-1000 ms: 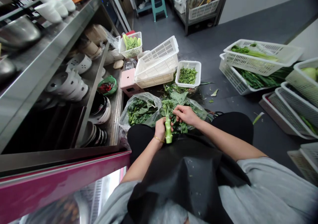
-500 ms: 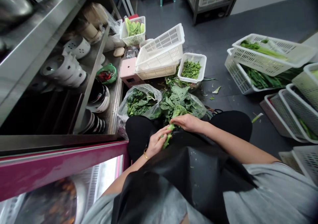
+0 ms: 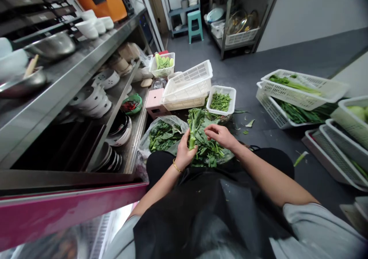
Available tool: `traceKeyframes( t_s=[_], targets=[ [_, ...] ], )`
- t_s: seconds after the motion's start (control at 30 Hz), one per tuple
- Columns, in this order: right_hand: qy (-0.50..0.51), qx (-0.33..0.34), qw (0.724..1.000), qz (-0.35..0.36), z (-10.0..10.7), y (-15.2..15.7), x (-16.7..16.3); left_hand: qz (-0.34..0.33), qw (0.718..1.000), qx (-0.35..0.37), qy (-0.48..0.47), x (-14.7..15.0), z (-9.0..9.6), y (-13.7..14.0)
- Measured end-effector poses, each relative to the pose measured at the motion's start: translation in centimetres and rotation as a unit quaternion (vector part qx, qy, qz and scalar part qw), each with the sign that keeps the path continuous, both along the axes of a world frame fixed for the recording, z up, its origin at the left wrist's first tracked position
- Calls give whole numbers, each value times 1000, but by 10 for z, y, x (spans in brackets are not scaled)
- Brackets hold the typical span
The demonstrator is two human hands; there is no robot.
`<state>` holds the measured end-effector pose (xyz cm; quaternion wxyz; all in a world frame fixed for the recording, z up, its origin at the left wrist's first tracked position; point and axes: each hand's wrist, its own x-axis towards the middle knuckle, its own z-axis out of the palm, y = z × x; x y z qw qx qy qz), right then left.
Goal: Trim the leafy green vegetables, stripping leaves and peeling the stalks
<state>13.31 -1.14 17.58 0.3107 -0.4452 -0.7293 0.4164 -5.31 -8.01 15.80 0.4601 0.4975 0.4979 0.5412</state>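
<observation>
Left hand (image 3: 184,153) grips thick green vegetable stalk (image 3: 193,135) near view centre, leafy head (image 3: 196,116) toward 12 o'clock. Right hand (image 3: 221,135) half-curled, just beside stalk at its 3 o'clock; cannot tell whether fingers pinch anything.

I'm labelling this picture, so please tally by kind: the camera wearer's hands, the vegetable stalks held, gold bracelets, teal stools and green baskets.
Hands: 2, left hand and right hand
Held stalk: 1
Gold bracelet: 1
Teal stool: 1
Green basket: 1
Total: 6
</observation>
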Motion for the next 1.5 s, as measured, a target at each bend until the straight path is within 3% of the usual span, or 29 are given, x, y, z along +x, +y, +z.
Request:
traceKeyframes(
  t_s=[0.07,0.13,0.2,0.27,0.33,0.4,0.47,0.53,0.6,0.63,0.7,0.77,0.83,0.9,0.97,1.03,1.1,1.2,1.3,1.4,1.5],
  targets=[
    [29,-77,996,-21,-4,14,-4,-14,1000,-1,-16,8,-5,-1],
    [33,-69,995,-60,-9,15,-12,-28,997,-39,-54,15,-11,-1],
    [22,40,996,-72,-12,3,-24,-25,992,-85,-87,17,-16,5],
    [17,185,983,4,-12,-18,-33,7,991,-104,-83,13,-19,15],
    [18,251,964,85,-10,-34,-38,44,996,-72,-24,7,-20,23],
    [8,191,980,60,-7,-34,-39,64,995,-4,75,2,-22,26],
    [-5,56,998,-13,-6,-20,-38,67,981,71,171,1,-27,22],
    [-14,-58,997,-48,-7,-2,-39,64,962,118,236,4,-33,16],
    [-34,-76,994,-68,-10,9,-42,63,953,131,265,7,-39,12],
    [-51,-37,995,-80,-12,10,-44,61,955,124,263,8,-42,11],
    [-83,109,989,-58,-16,1,-47,48,972,85,212,8,-45,13],
    [-93,268,958,44,-18,-18,-49,26,994,9,105,5,-44,18],
    [-71,337,927,151,-17,-36,-47,16,997,-70,-8,1,-40,22],
    [-25,281,950,131,-14,-42,-41,20,993,-95,-72,-3,-34,23],
    [33,124,992,16,-11,-36,-33,22,996,-64,-65,-4,-28,19],
    [83,-31,993,-76,-9,-20,-26,21,1000,-16,-2,-2,-24,13],
    [101,-88,986,-99,-6,-4,-23,22,995,35,87,3,-22,6],
    [27,-15,992,-125,-3,15,-26,21,976,91,195,8,-22,-2],
    [-113,83,981,-134,0,18,-36,28,970,92,221,10,-24,-4],
    [-232,186,951,-82,-1,-1,-47,19,991,29,129,10,-27,0],
    [-246,273,927,80,-8,-28,-45,22,995,-87,-51,2,-29,8]
  ],
)
